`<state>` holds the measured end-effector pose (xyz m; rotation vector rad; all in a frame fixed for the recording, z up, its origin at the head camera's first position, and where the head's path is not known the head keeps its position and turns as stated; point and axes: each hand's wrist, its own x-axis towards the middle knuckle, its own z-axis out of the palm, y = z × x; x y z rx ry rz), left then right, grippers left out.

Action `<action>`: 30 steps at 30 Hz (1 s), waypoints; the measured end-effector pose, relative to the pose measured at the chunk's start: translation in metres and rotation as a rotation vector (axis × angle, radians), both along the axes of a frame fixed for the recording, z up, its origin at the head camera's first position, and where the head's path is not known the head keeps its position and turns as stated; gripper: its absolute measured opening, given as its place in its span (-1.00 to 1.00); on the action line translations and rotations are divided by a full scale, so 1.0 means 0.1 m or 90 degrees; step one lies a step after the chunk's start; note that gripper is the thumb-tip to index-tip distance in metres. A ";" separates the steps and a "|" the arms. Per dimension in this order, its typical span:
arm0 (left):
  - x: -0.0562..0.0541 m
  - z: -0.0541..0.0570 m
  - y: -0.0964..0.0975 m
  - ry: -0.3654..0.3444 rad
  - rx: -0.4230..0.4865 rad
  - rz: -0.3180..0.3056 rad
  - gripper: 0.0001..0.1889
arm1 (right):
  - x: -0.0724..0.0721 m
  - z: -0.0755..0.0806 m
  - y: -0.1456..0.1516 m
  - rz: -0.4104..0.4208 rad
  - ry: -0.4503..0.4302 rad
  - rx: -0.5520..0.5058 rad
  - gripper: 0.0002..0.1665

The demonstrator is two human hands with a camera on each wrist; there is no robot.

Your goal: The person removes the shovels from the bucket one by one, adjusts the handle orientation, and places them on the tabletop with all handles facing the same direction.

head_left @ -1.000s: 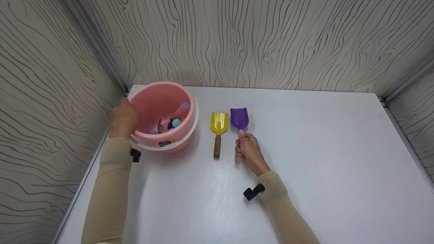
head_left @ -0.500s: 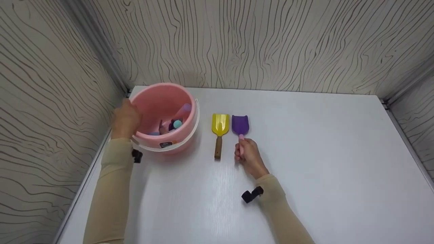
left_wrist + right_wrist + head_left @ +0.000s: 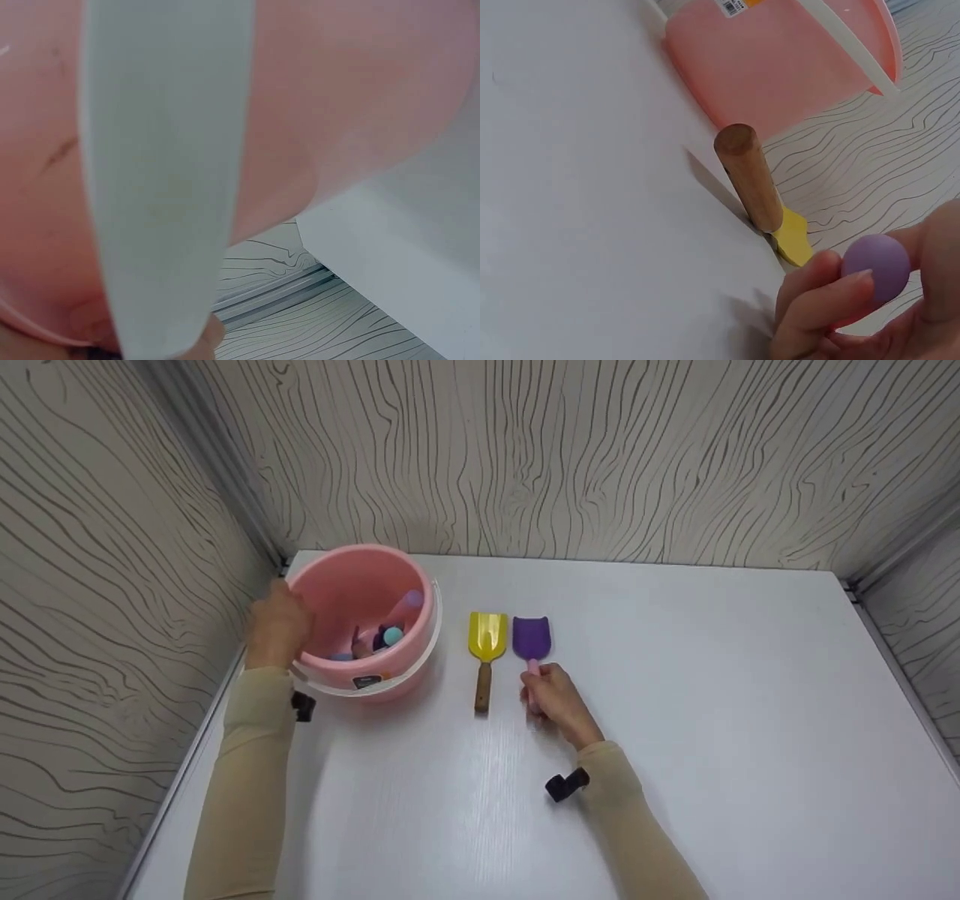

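At the left rim of a pink bucket (image 3: 360, 577), my left hand (image 3: 277, 626) grips the edge. The white bucket handle (image 3: 161, 172) hangs down outside and fills much of the left wrist view. Right of the bucket lies a yellow toy shovel (image 3: 488, 636) with a brown handle, its blade pointing away from me. Beside it is a purple toy shovel (image 3: 532, 638), parallel and apart. My right hand (image 3: 559, 697) holds that shovel's pink handle. In the right wrist view the curled fingers (image 3: 821, 304) surround its round purple end (image 3: 877, 266).
Several small items lie inside the bucket, among them a teal round piece (image 3: 393, 636) and a pink-purple stick-shaped thing (image 3: 409, 604). Wood-patterned panels (image 3: 525, 457) stand behind and on both sides of the white table (image 3: 712, 697).
The purple shovel has moved slightly toward me, its blade now nearly level with the yellow one. My right fingers have shifted on its handle. My left hand stays on the bucket rim.
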<state>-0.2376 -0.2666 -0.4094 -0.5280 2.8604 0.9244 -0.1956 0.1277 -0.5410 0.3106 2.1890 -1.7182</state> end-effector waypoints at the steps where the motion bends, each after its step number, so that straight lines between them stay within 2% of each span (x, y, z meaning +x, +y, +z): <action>1: 0.00 0.00 0.00 0.003 -0.008 -0.005 -0.51 | 0.00 0.01 0.01 0.013 0.010 0.029 -0.49; 6: -0.02 0.00 -0.01 0.011 -0.050 -0.025 -0.50 | 0.01 0.03 0.07 0.056 0.046 0.127 -0.41; 18: -0.02 0.01 -0.02 -0.008 -0.037 -0.020 -0.49 | 0.03 0.06 0.07 0.074 0.074 0.242 -0.54; 30: -0.01 0.01 -0.02 0.004 -0.029 -0.017 -0.50 | 0.04 0.12 0.06 0.106 0.083 0.345 -0.50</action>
